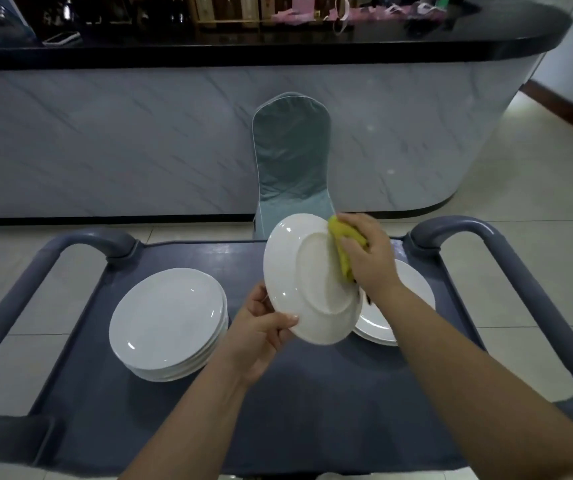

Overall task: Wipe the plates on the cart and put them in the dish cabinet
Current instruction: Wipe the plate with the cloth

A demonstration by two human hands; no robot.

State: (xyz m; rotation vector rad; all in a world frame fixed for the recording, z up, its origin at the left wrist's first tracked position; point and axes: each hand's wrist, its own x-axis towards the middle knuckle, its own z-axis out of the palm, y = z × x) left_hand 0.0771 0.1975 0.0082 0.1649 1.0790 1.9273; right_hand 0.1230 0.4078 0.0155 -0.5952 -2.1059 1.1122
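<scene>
My left hand grips the lower rim of a white plate, tilted up above the cart with its underside toward me. My right hand holds a yellow cloth pressed against the plate's right side. A stack of several white plates sits on the left of the grey-blue cart top. More white plates lie on the right, partly hidden behind my right forearm and the held plate.
The cart has grey loop handles at the left and right. Beyond it stand a chair in a teal cover and a marble-fronted counter with a black top. Pale tiled floor surrounds it.
</scene>
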